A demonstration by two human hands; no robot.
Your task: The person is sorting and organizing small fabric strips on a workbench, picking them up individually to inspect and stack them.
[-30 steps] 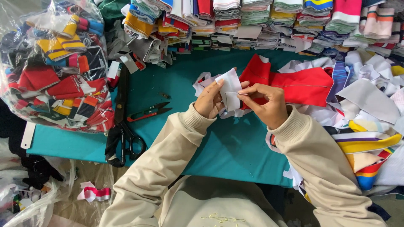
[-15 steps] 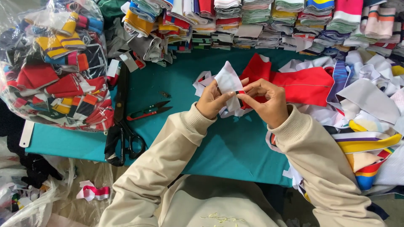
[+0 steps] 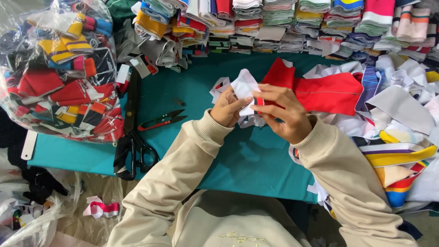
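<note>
Hands meet over the teal table (image 3: 238, 160), both closed on one white fabric piece (image 3: 243, 87). The left hand (image 3: 227, 110) grips its lower edge from below, and the right hand (image 3: 280, 112) pinches the same piece from the side with thumb and fingers, so the piece stands just above the two hands. Behind the right hand lies a red fabric piece (image 3: 329, 91), touching the white one. To the left of the left hand, a little apart, lie small red thread snips (image 3: 162, 121), and further left big black scissors (image 3: 132, 137). Beyond these sits a clear plastic bag (image 3: 59, 68) full of coloured collars.
</note>
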